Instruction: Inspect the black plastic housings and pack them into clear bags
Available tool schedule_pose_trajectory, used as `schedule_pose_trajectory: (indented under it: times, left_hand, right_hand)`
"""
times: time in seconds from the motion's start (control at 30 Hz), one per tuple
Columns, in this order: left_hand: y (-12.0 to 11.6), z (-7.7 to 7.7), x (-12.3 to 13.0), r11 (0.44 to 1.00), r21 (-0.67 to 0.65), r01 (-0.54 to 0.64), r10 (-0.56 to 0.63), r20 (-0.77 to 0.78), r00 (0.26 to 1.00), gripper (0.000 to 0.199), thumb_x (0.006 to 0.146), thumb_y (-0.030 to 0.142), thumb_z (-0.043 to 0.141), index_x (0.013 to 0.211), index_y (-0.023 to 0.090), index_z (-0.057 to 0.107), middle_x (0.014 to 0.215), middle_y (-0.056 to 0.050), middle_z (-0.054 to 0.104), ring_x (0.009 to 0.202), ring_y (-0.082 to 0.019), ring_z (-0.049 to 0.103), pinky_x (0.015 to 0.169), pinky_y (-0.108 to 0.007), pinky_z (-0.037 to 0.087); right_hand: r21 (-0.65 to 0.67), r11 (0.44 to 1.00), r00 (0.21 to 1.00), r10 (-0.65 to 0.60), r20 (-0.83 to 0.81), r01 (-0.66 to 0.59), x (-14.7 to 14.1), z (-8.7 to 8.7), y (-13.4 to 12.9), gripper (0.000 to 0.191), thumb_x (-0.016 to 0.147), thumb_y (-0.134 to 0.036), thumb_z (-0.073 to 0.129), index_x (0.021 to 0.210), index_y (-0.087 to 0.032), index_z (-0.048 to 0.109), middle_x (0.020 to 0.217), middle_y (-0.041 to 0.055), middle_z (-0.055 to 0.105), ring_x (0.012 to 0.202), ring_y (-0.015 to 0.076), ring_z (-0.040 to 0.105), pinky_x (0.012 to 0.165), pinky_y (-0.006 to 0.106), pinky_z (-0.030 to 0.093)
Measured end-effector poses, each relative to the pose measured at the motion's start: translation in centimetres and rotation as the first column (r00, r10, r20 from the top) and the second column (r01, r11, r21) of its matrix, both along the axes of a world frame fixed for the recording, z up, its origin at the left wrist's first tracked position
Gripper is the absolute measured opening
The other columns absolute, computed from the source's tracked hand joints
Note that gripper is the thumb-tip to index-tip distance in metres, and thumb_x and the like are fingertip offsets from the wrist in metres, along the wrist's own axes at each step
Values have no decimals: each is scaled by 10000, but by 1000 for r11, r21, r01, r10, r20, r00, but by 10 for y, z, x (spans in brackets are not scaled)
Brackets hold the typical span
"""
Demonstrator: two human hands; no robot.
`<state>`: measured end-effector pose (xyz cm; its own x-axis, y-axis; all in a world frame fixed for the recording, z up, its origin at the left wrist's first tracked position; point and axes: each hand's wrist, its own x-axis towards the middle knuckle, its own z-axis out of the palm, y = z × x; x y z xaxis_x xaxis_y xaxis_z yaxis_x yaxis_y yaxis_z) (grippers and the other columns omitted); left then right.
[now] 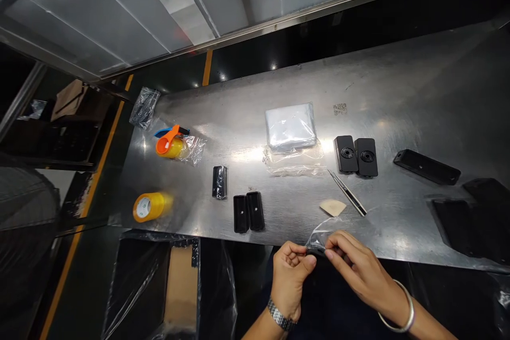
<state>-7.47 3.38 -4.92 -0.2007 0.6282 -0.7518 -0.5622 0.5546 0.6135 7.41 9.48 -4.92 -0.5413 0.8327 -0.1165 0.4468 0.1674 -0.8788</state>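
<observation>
While both hands are pinching clear plastic bag point(324, 235) at near edge of steel table point(398, 90), we are noting black part point(317, 249) showing within bag. We are recording left hand point(289, 281) and right hand point(358, 271) close together, fingers clamped on bag. We are logging craft knife point(347, 193) and beige scrap point(333, 207) just beyond hands, paired black plates point(356, 155) farther up table, bagged white packet point(290, 126) on loose film, yellow tape roll point(151, 207) and orange tape dispenser point(169, 141) toward left end.
</observation>
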Motion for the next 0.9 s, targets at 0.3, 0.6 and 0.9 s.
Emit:
schedule_pose_trajectory:
  times: [0.3,0.6,0.9]
  left_hand:
    - [-2,-1,-1,999,-4,38,-38,-68,997,273,607,225,775,717,142,539,640,31,506,601,-73,430,608,-208,365]
    - [-5,-1,-2,999,3,36,-35,-116,993,254,624,253,761,714,149,548,643,28,511,619,-90,443,626,-219,372]
    - [-9,0,0,996,14,91,-87,-193,977,227,632,260,752,730,158,575,692,7,547,658,-112,484,646,-234,400]
  right_hand:
    - [182,967,982,159,103,-176,1,6,8,137,882,-169,428,846,-195,557,739,41,535,682,174,521,582,300,426]
    - [225,967,993,110,52,-119,-5,-3,-2,86,848,-129,451,882,-179,513,764,52,548,702,183,528,611,316,442]
    - [254,937,965,200,167,-238,-6,5,8,274,855,-137,427,1071,-202,582,754,48,560,692,179,543,583,294,453]
